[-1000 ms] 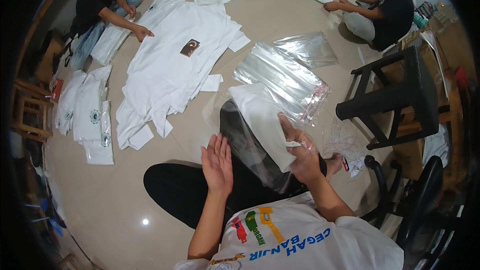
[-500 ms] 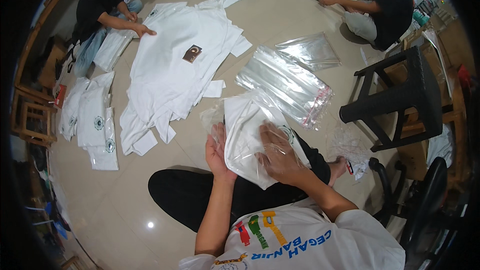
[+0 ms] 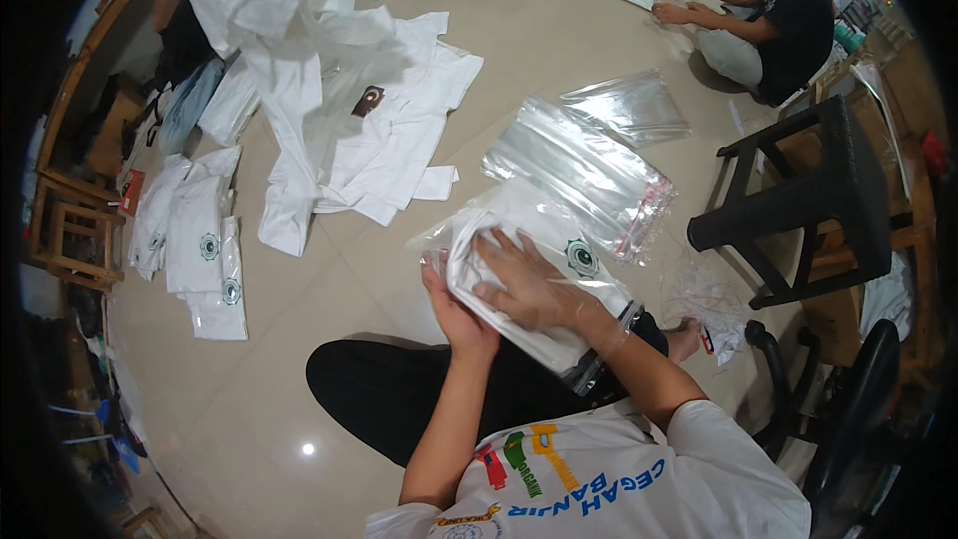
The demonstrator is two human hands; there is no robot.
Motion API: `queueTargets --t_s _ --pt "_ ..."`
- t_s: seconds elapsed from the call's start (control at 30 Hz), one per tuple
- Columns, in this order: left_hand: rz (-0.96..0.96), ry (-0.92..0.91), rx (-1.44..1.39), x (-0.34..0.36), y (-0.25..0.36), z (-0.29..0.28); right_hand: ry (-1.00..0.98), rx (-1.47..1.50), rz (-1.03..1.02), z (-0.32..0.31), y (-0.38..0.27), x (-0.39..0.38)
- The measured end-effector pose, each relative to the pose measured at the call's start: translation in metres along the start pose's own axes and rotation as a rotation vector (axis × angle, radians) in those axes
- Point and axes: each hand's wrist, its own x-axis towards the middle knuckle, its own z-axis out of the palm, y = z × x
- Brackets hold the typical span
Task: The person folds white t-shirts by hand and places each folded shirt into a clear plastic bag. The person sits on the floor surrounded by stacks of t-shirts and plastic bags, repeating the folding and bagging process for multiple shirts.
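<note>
Over my lap is a folded white shirt (image 3: 544, 230) with a round green emblem, inside a clear plastic bag (image 3: 439, 232). My left hand (image 3: 459, 314) cups the bag's left edge from below, holding it. My right hand (image 3: 524, 284) appears to reach inside through the bag's mouth, since clear film lies over its wrist. Its fingers are spread on the shirt's far left corner, pressing the fabric. The bag's loose open end shows near my right wrist.
A stack of clear bags (image 3: 569, 170) lies ahead, white shirts (image 3: 399, 130) beyond. Packed shirts (image 3: 195, 230) lie at left. A black stool (image 3: 818, 200) stands right. A person (image 3: 793, 30) sits far right; another at far left is mostly hidden behind a raised shirt (image 3: 269, 10).
My right hand has moved left and farther up the shirt, exposing the emblem. The person at far left has lifted a white shirt off the pile. The view has shifted slightly.
</note>
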Motion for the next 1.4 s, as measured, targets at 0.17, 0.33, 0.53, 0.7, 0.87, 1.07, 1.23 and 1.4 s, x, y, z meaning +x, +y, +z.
queueTargets --t_s 0.17,0.33,0.53,0.7,0.87,1.07,1.23,1.4 --pt "-0.041 0.066 0.007 0.034 0.015 -0.008 -0.157 -0.087 -0.180 0.000 -0.002 0.004" --pt "0.078 -0.058 0.272 -0.016 0.010 0.026 -0.217 0.027 -0.186 -0.030 -0.015 -0.030" --pt "0.078 -0.110 0.222 -0.067 0.014 0.026 -0.130 -0.100 -0.095 -0.033 -0.021 -0.062" --pt "0.062 0.022 0.176 -0.039 0.004 0.004 -0.036 -0.312 -0.069 -0.001 -0.017 -0.018" --pt "0.036 0.007 0.115 -0.053 0.010 0.004 -0.079 -0.272 -0.166 0.007 -0.033 0.002" --pt "0.050 0.059 0.142 -0.041 0.017 -0.019 0.088 -0.210 -0.117 0.028 -0.032 -0.005" --pt "-0.071 0.012 -0.005 -0.045 0.017 -0.013 0.224 0.026 -0.154 0.039 -0.022 -0.003" --pt "-0.114 -0.067 -0.011 -0.054 0.021 0.007 -0.112 -0.099 -0.036 0.018 -0.043 0.009"
